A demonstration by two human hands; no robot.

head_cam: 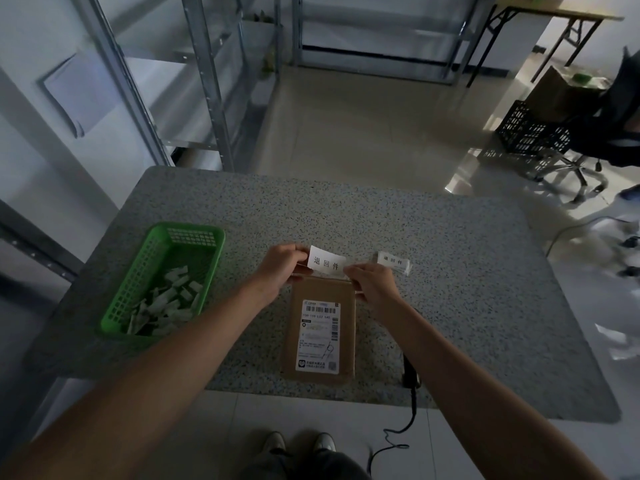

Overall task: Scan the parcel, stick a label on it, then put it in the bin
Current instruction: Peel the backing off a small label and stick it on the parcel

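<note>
A brown cardboard parcel (320, 327) with a white shipping slip lies flat on the speckled table (450, 289), near its front edge. Just above the parcel's far end, a white label (327, 262) with black characters is held up. My left hand (282, 268) pinches its left edge and my right hand (372, 284) pinches its lower right corner. A small stack of the same labels (394, 262) lies on the table to the right. The black scanner (410, 375) rests by the table's front edge, partly hidden under my right forearm.
A green plastic basket (194, 237) holding several white paper scraps stands at the table's left. The scanner's cable (398, 434) hangs to the floor. Metal shelving (207, 81) stands behind the table, a black crate (530, 133) and an office chair (588, 161) at the far right.
</note>
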